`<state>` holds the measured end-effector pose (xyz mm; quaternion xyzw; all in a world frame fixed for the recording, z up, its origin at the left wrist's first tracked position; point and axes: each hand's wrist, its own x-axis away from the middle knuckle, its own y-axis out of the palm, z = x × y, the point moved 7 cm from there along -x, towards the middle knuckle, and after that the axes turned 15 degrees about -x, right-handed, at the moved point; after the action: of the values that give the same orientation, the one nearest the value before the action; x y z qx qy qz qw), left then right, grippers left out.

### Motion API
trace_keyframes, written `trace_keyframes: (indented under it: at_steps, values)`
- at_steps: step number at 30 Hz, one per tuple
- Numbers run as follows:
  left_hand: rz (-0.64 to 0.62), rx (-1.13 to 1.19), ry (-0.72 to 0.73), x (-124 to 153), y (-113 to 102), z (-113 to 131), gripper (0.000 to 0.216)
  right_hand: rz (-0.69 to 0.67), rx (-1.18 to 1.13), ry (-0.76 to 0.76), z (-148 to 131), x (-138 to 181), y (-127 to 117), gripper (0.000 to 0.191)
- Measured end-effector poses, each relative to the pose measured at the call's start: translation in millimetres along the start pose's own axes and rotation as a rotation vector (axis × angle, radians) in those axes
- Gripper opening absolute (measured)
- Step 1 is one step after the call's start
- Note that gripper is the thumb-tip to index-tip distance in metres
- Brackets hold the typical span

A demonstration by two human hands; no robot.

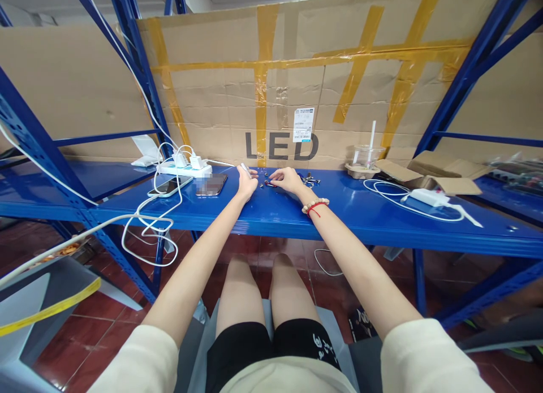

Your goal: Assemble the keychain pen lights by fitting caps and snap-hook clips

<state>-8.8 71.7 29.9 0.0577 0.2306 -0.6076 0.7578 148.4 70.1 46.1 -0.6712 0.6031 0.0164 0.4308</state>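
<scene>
My left hand (247,184) is closed around a slim white pen-like tool (245,169), just above the blue shelf. To its right, my right hand (289,180) reaches down with its fingertips pinched at a small dark and red piece (270,184), too small to name. Between the two hands lie a few tiny shiny bits (262,184). A little pile of small metal parts (310,180) sits just beyond my right hand, partly hidden by it.
On the left are a white power strip (199,168) with chargers and tangled cables, plus two phones (211,185). To the right stand a plastic cup with a straw (367,155), an opened cardboard box (428,172) and a white adapter (429,197). Large cardboard (212,99) closes the back.
</scene>
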Motion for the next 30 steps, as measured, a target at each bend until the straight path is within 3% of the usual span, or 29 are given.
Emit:
trace_keyframes:
  at_steps: [5, 12, 15, 19, 25, 30]
  values:
    - [-0.075, 0.12, -0.083, 6, 4, 7, 0.04, -0.01, -0.001, -0.025, 1, -1, 1, 0.02]
    - [-0.132, 0.053, -0.022, 10, 8, 12, 0.031, 0.01, -0.074, -0.024, -4, -2, 3, 0.024]
    - [-0.155, 0.002, 0.005, 10, 10, 11, 0.029, 0.069, -0.275, 0.02, -15, 0, 3, 0.035]
    - [-0.229, -0.066, 0.079, 13, 17, 14, 0.024, -0.087, -0.652, 0.139, -31, 6, 20, 0.051]
    - [-0.312, -0.208, 0.139, 15, 24, 12, 0.018, -0.259, -0.8, 0.129, -39, 11, 32, 0.029]
    - [-0.273, -0.301, 0.211, 7, 21, 7, 0.014, -0.192, -0.725, 0.049, -35, 6, 26, 0.029]
